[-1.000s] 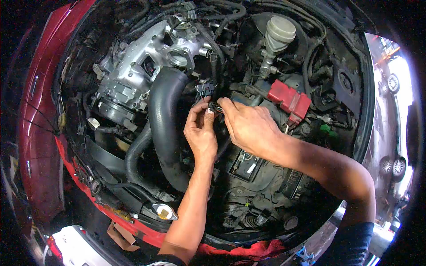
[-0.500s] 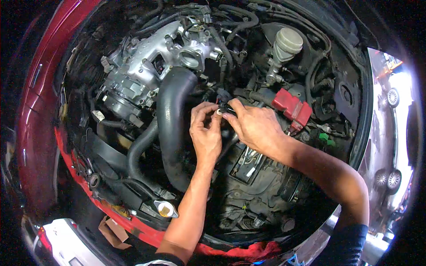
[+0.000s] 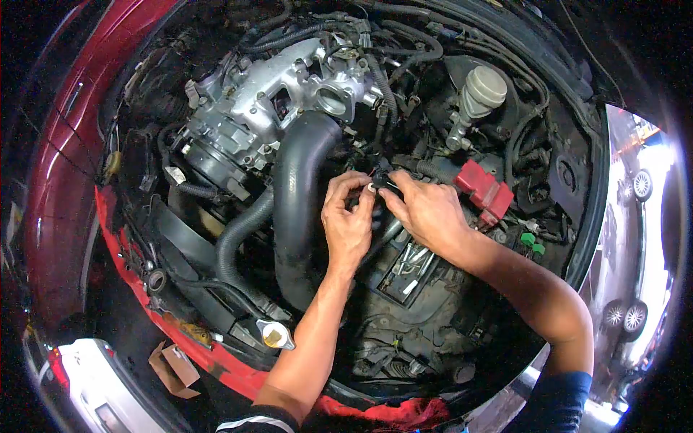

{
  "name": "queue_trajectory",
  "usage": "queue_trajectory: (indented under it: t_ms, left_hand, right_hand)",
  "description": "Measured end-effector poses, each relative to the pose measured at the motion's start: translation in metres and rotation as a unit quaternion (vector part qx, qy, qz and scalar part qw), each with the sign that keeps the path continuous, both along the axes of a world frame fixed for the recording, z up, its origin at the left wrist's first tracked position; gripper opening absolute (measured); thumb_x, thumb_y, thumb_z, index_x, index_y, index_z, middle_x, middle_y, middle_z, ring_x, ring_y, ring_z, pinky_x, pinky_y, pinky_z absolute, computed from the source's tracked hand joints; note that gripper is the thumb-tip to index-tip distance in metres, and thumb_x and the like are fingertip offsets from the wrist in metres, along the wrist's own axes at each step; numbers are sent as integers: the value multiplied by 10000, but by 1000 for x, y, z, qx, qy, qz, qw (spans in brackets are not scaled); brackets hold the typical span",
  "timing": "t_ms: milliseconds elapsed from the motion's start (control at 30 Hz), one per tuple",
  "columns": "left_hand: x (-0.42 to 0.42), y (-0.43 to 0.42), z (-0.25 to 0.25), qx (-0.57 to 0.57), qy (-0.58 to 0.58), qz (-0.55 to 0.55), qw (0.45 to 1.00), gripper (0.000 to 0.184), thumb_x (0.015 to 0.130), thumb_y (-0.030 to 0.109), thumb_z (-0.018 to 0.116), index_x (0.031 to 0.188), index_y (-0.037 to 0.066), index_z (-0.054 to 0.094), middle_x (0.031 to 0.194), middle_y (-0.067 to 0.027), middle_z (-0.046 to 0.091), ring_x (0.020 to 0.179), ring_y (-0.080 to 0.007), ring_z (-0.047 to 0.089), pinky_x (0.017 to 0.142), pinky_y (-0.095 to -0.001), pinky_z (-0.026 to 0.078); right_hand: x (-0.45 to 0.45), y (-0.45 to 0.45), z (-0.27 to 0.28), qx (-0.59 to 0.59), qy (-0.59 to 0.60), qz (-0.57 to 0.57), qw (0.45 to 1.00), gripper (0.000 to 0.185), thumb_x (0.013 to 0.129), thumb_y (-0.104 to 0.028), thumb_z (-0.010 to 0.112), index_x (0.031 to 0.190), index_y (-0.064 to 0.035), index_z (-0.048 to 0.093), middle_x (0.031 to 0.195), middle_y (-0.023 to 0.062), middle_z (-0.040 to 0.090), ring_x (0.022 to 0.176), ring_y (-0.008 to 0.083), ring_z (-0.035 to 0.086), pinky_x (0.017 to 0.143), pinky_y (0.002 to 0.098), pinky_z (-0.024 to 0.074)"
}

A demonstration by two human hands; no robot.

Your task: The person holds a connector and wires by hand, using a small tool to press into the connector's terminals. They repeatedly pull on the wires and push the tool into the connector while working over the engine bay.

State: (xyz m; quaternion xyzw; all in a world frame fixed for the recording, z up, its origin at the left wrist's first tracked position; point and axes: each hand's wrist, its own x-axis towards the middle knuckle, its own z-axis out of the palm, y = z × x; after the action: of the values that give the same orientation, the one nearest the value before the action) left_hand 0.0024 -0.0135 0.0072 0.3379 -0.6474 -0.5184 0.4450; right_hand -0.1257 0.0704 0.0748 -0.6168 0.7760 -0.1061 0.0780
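Observation:
Both my hands meet over the middle of the engine bay, fingertips together at a small black electrical connector (image 3: 380, 173) with thin wires. My left hand (image 3: 348, 222) pinches it from the left, palm turned up, thumb and forefinger pressed together. From the right, my right hand (image 3: 433, 215) has its thumb and fingers closed on the same piece, back of the hand upward. The fingers cover much of the connector. Just left of my left hand runs a thick black intake hose (image 3: 297, 202). Below my right hand lies a black tray (image 3: 390, 290) with metal tools in it.
A silver intake manifold (image 3: 263, 90) with an open throttle flange (image 3: 335, 102) sits at upper left. To the right are a red terminal cover (image 3: 485, 189), a fluid reservoir (image 3: 484, 90) and green connectors (image 3: 529, 239). A radiator cap (image 3: 275, 335) lies near my left forearm.
The view has shifted, so the engine bay appears slightly lower and further right. My hands stay together at the connector, with only slight finger movement.

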Motion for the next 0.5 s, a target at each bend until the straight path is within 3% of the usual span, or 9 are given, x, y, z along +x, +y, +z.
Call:
queue_trajectory:
  t_ms: [267, 333, 433, 500]
  left_hand:
    - [0, -1, 3, 44, 10, 12, 999, 100, 874, 37, 688, 962, -7, 674, 1146, -113, 666, 1065, -204, 623, 942, -328, 494]
    - [0, 0, 6, 63, 9, 19, 998, 101, 882, 59, 687, 955, -8, 668, 1141, -114, 669, 1066, -210, 623, 943, -330, 490]
    - [-3, 1, 5, 39, 28, 11, 999, 100, 947, 33, 627, 1017, -39, 628, 1134, -127, 626, 881, -158, 668, 749, -277, 562]
    - [-5, 1, 5, 41, 5, 22, 999, 109, 952, 54, 625, 1012, -37, 625, 1018, -106, 651, 807, -125, 642, 680, -270, 532]
  right_hand:
    - [-2, 1, -7, -61, -7, 9, 998, 257, 923, -246, 639, 1038, -54, 514, 790, 184, 699, 740, 406, 701, 614, 522, 552]
    - [-3, 0, -11, -82, -6, 2, 997, 275, 944, -305, 644, 1040, -59, 569, 697, 190, 652, 680, 401, 675, 582, 504, 523]
    - [-4, 0, -12, -105, -23, -5, 994, 293, 956, -339, 646, 1056, -66, 608, 658, 197, 634, 670, 404, 665, 590, 506, 512]
    - [-6, -1, -11, -98, -37, -20, 994, 299, 958, -342, 644, 1074, -68, 616, 668, 201, 640, 686, 408, 668, 608, 510, 512]
